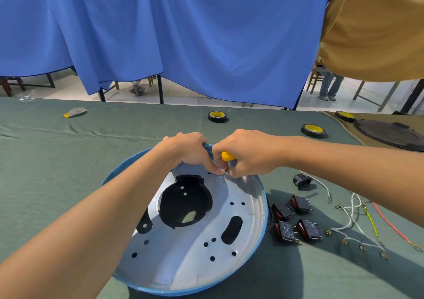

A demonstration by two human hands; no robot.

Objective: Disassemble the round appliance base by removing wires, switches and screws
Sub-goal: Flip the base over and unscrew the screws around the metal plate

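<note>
My left hand (190, 151) grips the base (195, 252) at twelve o'clock, my right hand (250, 154) the screwdriver (227, 156); its hidden tip, probably on a screw, could slip into my fingers (215, 169).

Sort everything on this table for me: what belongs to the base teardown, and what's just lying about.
Job in hand:
round appliance base, rim held by left hand
yellow-handled screwdriver in right hand
removed rocker switches, power socket, loose wires

Lying about:
tape rolls
paper scrap
dark round lid
</note>
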